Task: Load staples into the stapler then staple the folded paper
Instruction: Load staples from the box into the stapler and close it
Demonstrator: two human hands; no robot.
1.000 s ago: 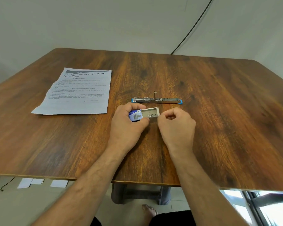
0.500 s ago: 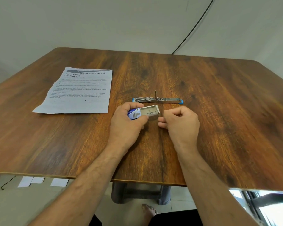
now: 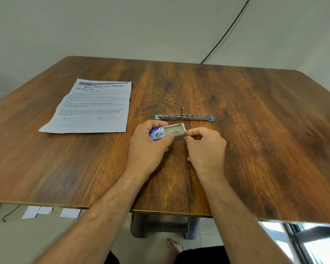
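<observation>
Paper (image 3: 92,107) lies far left; the open stapler (image 3: 184,117) sits just behind our hands. Our left hand (image 3: 148,143) grips the staple box (image 3: 167,132). Our right hand (image 3: 205,145) pinches its tray end.

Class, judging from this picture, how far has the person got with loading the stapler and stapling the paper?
Done: the stapler lies opened out on the table. In hand: the left hand grips the staple box, its tray slid out, while the right hand pinches at the tray's end. Left: putting staples in, closing the stapler, and stapling the paper, which lies untouched.

Bare forearms, no sleeves; one bare foot (image 3: 174,246).
</observation>
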